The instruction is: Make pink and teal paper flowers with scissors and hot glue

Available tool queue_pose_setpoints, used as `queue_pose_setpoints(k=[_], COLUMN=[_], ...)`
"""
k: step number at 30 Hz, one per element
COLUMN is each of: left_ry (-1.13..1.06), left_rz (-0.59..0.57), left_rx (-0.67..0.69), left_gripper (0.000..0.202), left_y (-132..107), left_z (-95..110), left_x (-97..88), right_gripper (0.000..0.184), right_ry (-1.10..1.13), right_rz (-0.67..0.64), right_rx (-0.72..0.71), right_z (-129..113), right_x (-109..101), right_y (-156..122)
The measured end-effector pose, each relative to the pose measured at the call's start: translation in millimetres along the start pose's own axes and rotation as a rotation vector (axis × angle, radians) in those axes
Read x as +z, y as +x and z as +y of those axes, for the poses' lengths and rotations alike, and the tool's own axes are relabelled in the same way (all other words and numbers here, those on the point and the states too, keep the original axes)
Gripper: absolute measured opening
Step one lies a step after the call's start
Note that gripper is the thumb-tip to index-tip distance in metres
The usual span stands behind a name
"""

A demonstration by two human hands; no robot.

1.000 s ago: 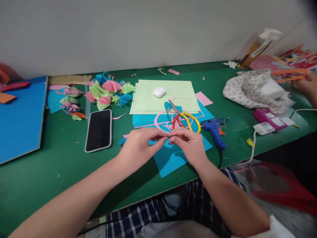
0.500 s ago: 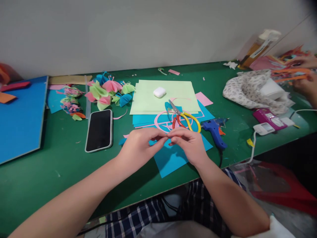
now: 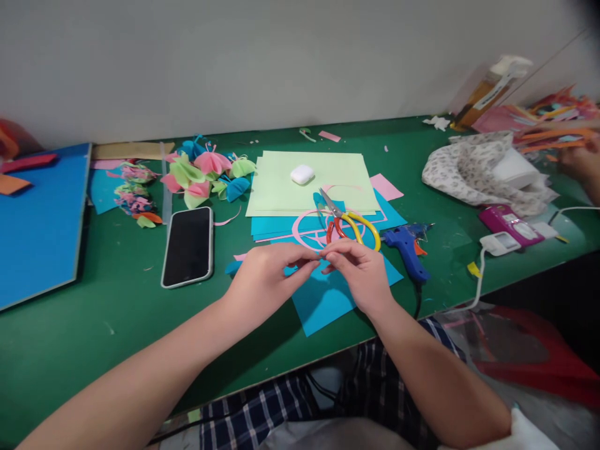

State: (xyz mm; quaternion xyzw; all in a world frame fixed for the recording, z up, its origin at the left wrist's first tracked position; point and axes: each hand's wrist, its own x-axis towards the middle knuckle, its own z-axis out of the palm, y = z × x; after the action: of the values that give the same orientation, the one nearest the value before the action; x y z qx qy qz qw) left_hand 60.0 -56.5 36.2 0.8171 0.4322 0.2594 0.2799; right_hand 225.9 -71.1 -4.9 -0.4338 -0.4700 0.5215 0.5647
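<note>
My left hand [image 3: 267, 278] and my right hand [image 3: 359, 272] meet fingertip to fingertip over a blue paper sheet [image 3: 328, 300] near the table's front edge. Both pinch a very small piece between them, too small to name; a bit of red shows under my right fingers. Just beyond my hands lie scissors [image 3: 349, 222] with yellow and red handles on pink cut paper. A blue glue gun [image 3: 405, 250] rests right of my right hand.
A phone [image 3: 187, 245] lies face up at the left. Folded paper flowers [image 3: 206, 172] sit behind it. A white earbud case [image 3: 301, 174] rests on light green sheets [image 3: 328, 169]. A blue board [image 3: 40, 219] is far left. Another person's hand [image 3: 581, 162] works at far right beside patterned cloth [image 3: 473, 169].
My fingertips have shifted slightly while pinching the small piece. The other person's hand at the far right has moved among the orange strips.
</note>
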Motion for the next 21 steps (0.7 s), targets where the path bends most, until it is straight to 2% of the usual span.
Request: queue_pose_setpoints(k=[10,21], left_ry=[0.021,0.035], left_rz=[0.054,0.081], left_rx=[0.017,0.055], left_gripper=[0.015,0.012], left_y=[0.6,0.1], left_z=[-0.8,-0.3], left_x=[1.0,2.3], right_gripper=[0.006,0.008], right_ry=[0.002,-0.134], right_rz=[-0.032,-0.024], right_rx=[-0.041,-0.111], right_z=[1.8,3.7], right_x=[-1.3,-1.6], right_y=[-0.6,-1.7])
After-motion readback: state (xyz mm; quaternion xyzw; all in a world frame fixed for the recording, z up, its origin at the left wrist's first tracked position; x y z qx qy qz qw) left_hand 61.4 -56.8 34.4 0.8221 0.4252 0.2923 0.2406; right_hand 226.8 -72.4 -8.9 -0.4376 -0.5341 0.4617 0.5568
